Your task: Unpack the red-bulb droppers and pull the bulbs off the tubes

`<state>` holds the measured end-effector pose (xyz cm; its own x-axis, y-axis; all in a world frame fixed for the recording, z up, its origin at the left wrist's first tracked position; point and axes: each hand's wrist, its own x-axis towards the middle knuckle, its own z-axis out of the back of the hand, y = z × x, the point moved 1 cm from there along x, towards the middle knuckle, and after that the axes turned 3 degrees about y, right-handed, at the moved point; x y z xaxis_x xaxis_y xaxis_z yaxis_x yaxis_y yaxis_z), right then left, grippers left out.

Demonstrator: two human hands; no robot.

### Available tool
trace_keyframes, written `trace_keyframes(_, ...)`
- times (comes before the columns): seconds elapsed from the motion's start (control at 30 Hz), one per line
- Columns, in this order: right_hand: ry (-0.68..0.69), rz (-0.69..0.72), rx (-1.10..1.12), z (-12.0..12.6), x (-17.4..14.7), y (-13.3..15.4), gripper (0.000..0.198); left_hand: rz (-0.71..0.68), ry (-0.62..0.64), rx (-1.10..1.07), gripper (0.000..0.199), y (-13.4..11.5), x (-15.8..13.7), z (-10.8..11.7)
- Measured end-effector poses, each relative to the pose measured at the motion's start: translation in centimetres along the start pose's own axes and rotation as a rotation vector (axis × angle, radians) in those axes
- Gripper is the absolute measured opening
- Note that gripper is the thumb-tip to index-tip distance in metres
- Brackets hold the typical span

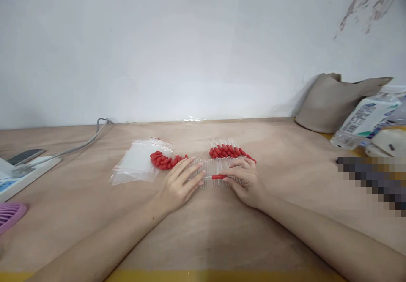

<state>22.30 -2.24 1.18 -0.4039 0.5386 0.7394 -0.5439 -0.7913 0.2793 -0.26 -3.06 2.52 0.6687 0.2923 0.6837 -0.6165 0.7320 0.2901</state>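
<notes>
Between my hands a slim glass dropper tube (207, 178) lies level, with a red rubber bulb (217, 176) at its right end. My left hand (180, 184) pinches the tube's left part. The fingers of my right hand (247, 180) are closed on the red bulb. Under and just behind them lies a row of loose clear glass tubes (218, 164), partly covered by both hands. Further back is a batch of droppers with red bulbs (226, 151), their thin glass tips pointing to the wall. A heap of loose red bulbs (163, 161) sits beside my left fingertips.
Clear zip bags (135, 165) lie left of the loose bulbs. At far left are a power strip (41, 165) with a grey cable (76, 149), a phone (27, 157) and a purple slotted object (11, 215). A beige bag-like object (326, 104) and plastic bottle (361, 119) stand right.
</notes>
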Motion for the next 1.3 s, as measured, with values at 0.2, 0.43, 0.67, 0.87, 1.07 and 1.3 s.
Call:
trace_keyframes(0.2,0.072,0.092,-0.072,-0.8,0.2,0.4,0.021,-0.048,0.019,0.001,0.013,-0.4,0.0,-0.6)
trace_keyframes(0.43,0.051,0.311,-0.099,-2.3,0.7,1.4,0.016,-0.091,0.028,-0.02,0.016,-0.6,-0.1,-0.8)
trace_keyframes(0.67,0.042,0.403,-0.152,-1.7,0.7,1.9,0.01,-0.067,0.087,-0.152,0.009,-0.7,0.0,-0.4)
trace_keyframes(0.87,-0.007,0.5,-0.272,-1.1,0.7,1.9,0.01,-0.033,0.087,-0.218,0.008,-0.6,-0.2,-0.1)
trace_keyframes(1.07,-0.002,0.592,-0.344,0.0,0.4,1.9,0.015,0.002,0.079,-0.247,0.012,-0.4,-1.1,0.1)
trace_keyframes(1.3,-0.194,0.173,-0.403,3.4,0.1,-3.0,0.016,0.257,0.019,-0.171,0.017,1.4,-2.9,0.0)
